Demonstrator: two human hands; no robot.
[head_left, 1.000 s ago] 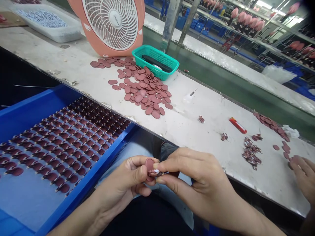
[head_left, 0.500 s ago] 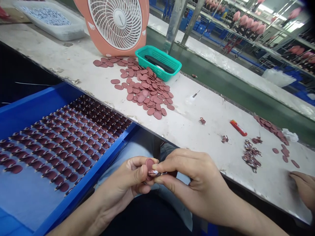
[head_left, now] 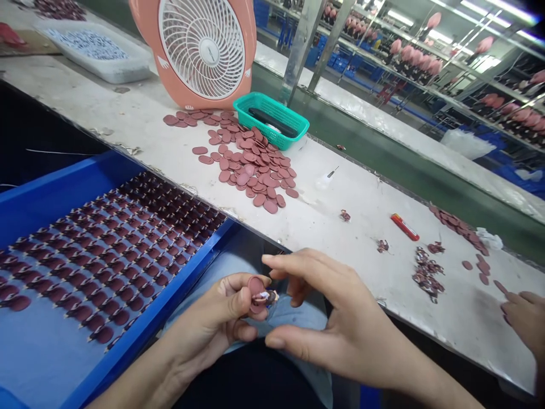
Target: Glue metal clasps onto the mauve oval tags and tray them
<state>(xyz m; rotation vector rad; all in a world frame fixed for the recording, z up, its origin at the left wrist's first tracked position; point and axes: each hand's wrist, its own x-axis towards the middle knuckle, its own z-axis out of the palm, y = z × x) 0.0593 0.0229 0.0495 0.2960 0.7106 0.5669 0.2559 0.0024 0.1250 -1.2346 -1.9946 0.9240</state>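
Maroon and small, the oval piece is pinched in my left hand, seemingly mid-fitting; my right hand is spread beside it; the next touch calls for precision.

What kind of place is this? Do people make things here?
It's probably a factory or workshop. A blue tray holds rows of small matching pieces, lots of reddish ovals are piled on a long workbench, and many pink-topped things line up behind.
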